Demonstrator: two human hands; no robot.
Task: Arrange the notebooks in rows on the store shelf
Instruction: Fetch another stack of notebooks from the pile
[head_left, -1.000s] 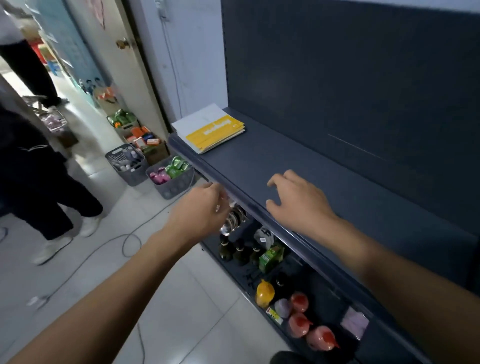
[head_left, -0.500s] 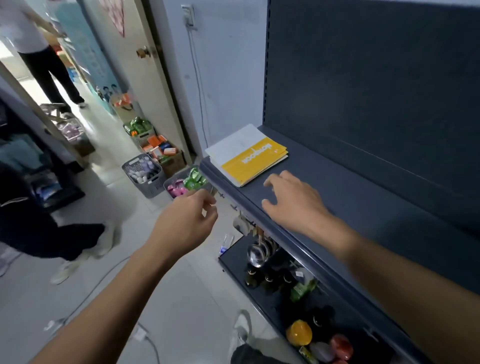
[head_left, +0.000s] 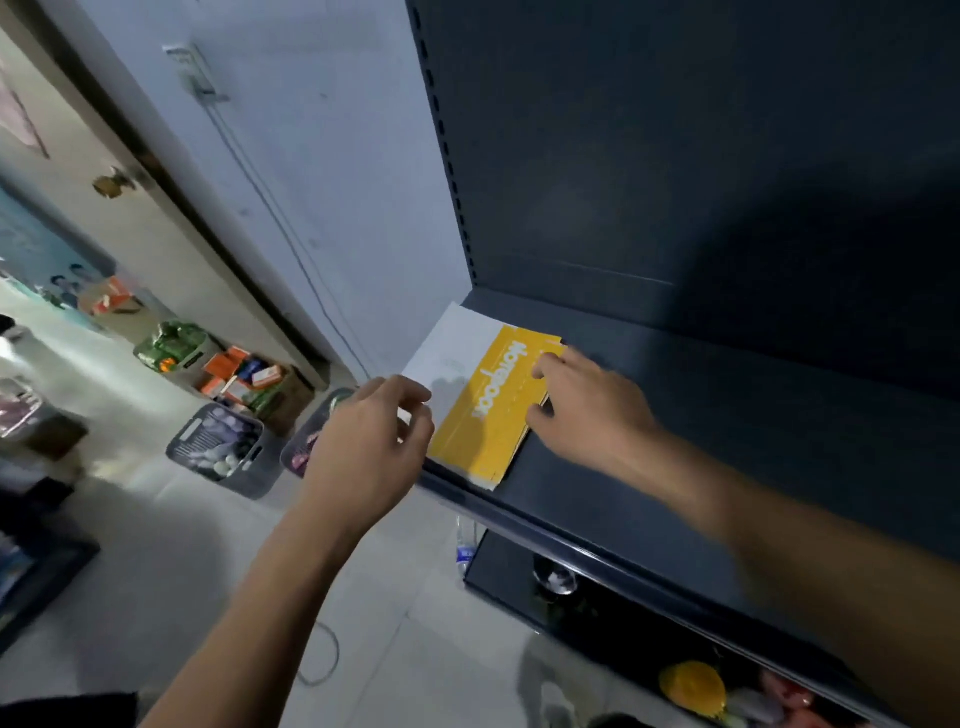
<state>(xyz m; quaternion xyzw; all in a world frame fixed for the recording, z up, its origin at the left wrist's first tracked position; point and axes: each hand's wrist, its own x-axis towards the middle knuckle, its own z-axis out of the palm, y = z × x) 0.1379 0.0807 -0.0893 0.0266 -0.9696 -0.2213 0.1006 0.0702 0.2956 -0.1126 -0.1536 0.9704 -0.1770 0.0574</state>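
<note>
The notebooks (head_left: 488, 400) sit at 12 o'clock on the shelf (head_left: 675, 467), long axis running 1 to 7. The right hand (head_left: 587, 410) is nearer, fingers spread on the yellow cover's right edge. The left hand (head_left: 369, 441) hovers at their 9 o'clock, loosely curled, holding nothing.

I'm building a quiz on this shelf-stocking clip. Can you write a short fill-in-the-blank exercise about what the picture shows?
1. The top notebook has a white and ____ cover.
2. The right hand rests on the notebook stack's ____ side.
3. The stack lies at the ____ end of the shelf.
4. The left hand is at the stack's ____ edge.

Missing words: yellow; right; left; left
</note>
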